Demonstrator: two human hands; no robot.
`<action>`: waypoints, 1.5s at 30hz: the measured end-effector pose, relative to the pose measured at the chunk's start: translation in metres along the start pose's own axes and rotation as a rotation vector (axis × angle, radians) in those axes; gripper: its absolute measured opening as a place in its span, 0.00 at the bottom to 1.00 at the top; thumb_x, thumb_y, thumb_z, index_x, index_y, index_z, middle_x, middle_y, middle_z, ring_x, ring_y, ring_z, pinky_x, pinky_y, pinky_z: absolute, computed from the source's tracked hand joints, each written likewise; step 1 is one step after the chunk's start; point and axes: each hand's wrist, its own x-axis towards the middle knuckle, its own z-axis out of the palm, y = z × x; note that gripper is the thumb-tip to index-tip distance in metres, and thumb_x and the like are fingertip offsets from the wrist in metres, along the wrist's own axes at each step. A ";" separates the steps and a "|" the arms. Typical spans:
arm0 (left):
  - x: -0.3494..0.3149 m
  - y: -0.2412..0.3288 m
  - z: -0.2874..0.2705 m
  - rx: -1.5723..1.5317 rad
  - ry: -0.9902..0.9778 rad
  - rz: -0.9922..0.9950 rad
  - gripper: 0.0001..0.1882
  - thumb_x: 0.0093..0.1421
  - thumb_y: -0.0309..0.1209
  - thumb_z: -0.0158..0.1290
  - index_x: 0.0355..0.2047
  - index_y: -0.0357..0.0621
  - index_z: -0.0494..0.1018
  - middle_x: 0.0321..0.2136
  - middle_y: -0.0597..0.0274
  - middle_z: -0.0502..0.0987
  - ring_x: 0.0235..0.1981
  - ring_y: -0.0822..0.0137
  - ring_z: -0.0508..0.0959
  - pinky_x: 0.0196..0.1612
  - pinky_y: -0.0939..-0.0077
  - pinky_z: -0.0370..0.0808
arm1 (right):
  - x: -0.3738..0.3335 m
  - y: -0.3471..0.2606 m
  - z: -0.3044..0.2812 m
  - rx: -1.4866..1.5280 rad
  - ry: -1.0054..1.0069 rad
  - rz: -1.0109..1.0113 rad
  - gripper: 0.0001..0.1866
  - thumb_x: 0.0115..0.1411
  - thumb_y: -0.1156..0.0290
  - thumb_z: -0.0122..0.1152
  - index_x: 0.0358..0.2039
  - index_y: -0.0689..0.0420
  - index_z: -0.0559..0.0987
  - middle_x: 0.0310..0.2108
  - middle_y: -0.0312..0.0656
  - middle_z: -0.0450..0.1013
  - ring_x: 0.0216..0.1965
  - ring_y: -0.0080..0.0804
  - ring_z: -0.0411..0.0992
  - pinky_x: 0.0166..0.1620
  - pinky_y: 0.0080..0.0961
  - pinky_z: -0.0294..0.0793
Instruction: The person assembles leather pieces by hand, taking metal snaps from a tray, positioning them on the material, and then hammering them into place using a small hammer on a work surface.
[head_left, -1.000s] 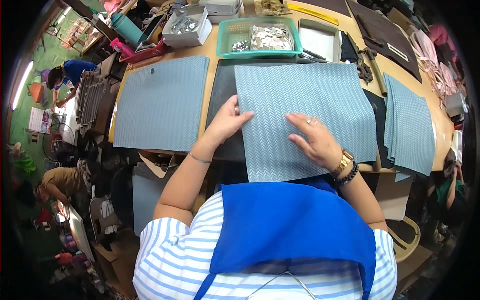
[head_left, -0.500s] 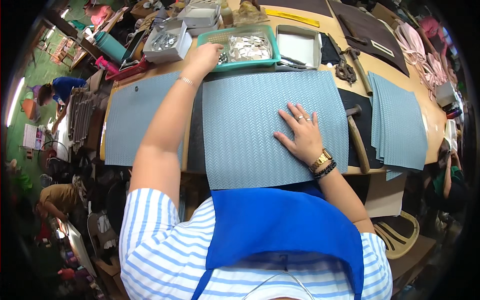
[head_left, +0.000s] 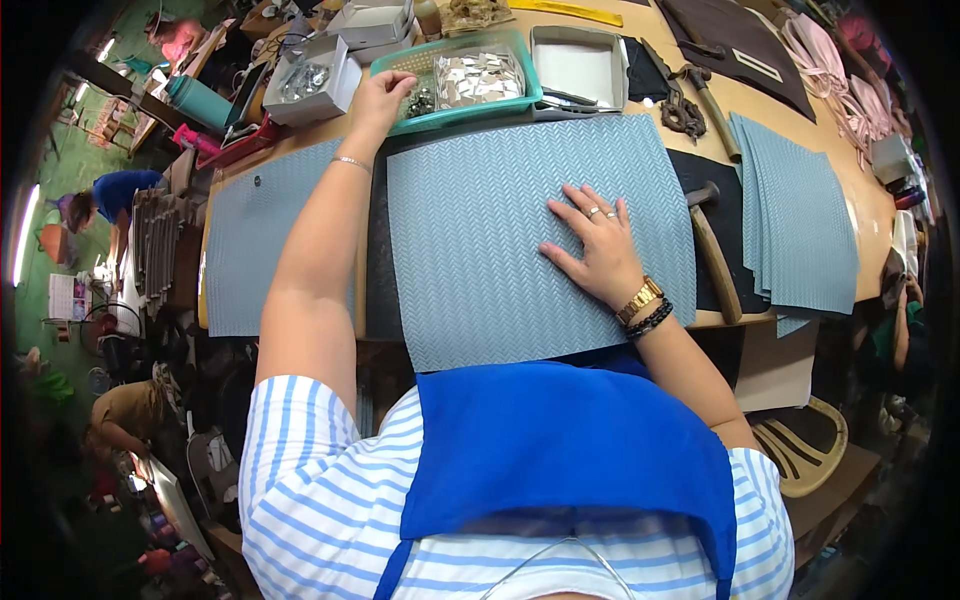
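Note:
My left hand [head_left: 383, 98] is over the left end of a green plastic basket [head_left: 531, 72], fingertips pinched together. Whatever they hold, if anything, is too small to make out. Small dark metal pieces [head_left: 421, 98] lie beside the fingers in the basket, and a heap of pale flat chips [head_left: 478, 80] fills its other section. In front of me is a light blue sheet with a woven herringbone texture [head_left: 470, 240]. My right hand [head_left: 600, 245] lies flat on its right half, fingers spread and holding nothing.
A hammer [head_left: 713, 250] lies right of the sheet, before a stack of similar blue sheets [head_left: 800, 220]. Another blue sheet [head_left: 270, 240] lies at left, with a small dark piece [head_left: 257, 181] on it. Boxes, including a white one [head_left: 580, 65], and another hammer [head_left: 712, 115] are behind.
My left hand has drawn back slightly from the metal pieces, so more of them show. My right hand stays flat on the sheet. The whole view has shifted a little.

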 end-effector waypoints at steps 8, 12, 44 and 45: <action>-0.049 0.052 0.021 -0.591 -0.097 -0.143 0.13 0.70 0.39 0.59 0.47 0.42 0.81 0.43 0.65 0.85 0.43 0.75 0.82 0.46 0.81 0.77 | -0.001 0.001 -0.001 -0.004 0.047 -0.003 0.29 0.63 0.48 0.66 0.61 0.47 0.78 0.67 0.44 0.68 0.70 0.48 0.63 0.71 0.65 0.51; -0.161 0.112 0.059 -0.695 -0.344 -0.177 0.12 0.71 0.36 0.57 0.46 0.40 0.80 0.42 0.64 0.85 0.44 0.74 0.82 0.47 0.81 0.77 | 0.007 -0.012 -0.010 0.410 0.229 -0.101 0.24 0.59 0.67 0.71 0.56 0.52 0.80 0.58 0.46 0.75 0.57 0.45 0.75 0.62 0.46 0.71; -0.107 0.100 0.087 0.453 -0.178 0.284 0.21 0.64 0.37 0.60 0.57 0.50 0.76 0.45 0.56 0.82 0.47 0.52 0.82 0.51 0.57 0.78 | 0.119 0.034 0.037 0.660 0.348 0.094 0.14 0.59 0.69 0.73 0.44 0.58 0.84 0.39 0.42 0.85 0.34 0.30 0.83 0.40 0.26 0.82; -0.104 0.102 0.086 0.409 -0.156 0.317 0.17 0.63 0.39 0.61 0.50 0.48 0.81 0.43 0.54 0.82 0.46 0.52 0.82 0.50 0.57 0.78 | 0.117 0.034 0.036 0.596 0.340 0.104 0.12 0.58 0.69 0.72 0.42 0.57 0.83 0.37 0.42 0.84 0.33 0.32 0.82 0.39 0.28 0.81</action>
